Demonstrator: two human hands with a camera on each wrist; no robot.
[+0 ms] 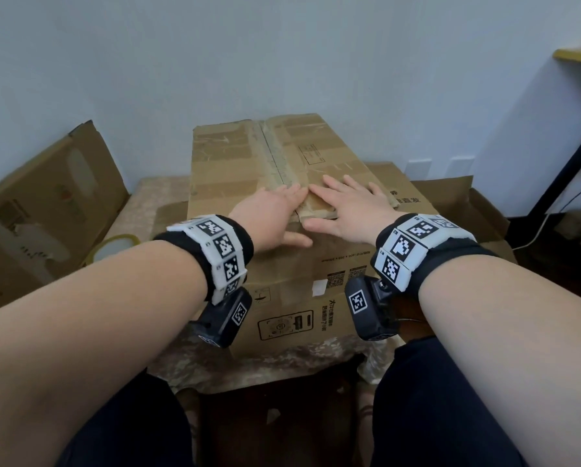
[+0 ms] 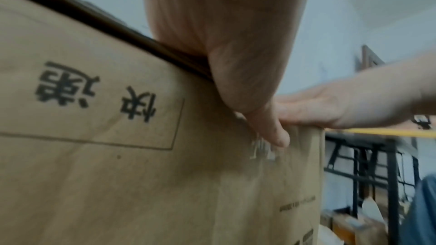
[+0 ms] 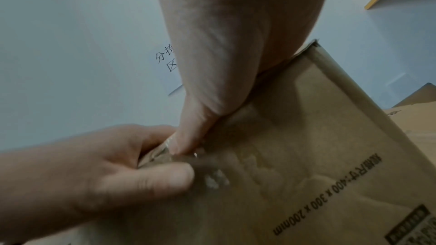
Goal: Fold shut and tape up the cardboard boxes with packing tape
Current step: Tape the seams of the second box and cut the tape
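Two hands lie flat on the closed top of a cardboard box (image 1: 282,183) that stands on a cloth-covered table (image 1: 154,197) in front of the seated person. The left hand (image 1: 269,217) has its fingers stretched along the centre seam at the box's near edge, thumb hanging over onto the front face. The right hand (image 1: 353,207) is spread wide just beside it, fingertips touching the left hand's, thumb also over the near edge. Neither hand grips anything; both press with straight fingers.

A strip of clear tape (image 1: 275,153) runs along the seam toward the far edge; its near end is hidden under the hands. In the right wrist view a crinkled, shiny patch on the front face by the thumbs may be tape, but it is too blurred to tell.

Left of the box, a tape roll (image 1: 117,246) lies on the table, partly cut off by the left forearm. Further left an open carton (image 1: 46,203) leans, its contents unclear. Behind and to the right, a flattened carton (image 1: 451,200) sits largely hidden by the main box.
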